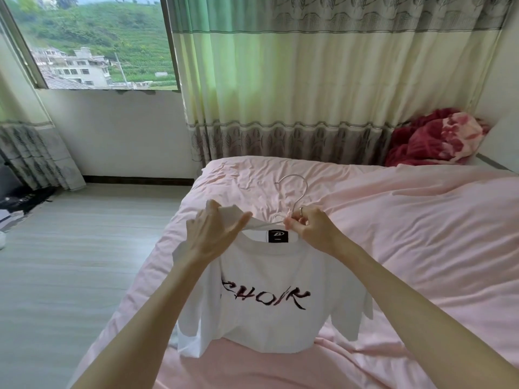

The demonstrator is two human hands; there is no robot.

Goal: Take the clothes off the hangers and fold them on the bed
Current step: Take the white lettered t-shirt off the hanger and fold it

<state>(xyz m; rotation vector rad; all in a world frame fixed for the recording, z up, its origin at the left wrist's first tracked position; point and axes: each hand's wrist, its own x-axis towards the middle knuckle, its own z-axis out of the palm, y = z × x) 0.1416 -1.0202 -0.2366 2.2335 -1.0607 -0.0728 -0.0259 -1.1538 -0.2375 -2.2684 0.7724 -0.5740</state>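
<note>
Over bed, hands grip shirt

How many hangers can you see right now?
1. A thin white wire hanger, held up over the pink bed, still inside the white printed T-shirt; the right hand grips its neck, the left hand holds the collar. Others may be out of view.

Both forearms are bare (no sleeves), a ring on the right hand.
</note>
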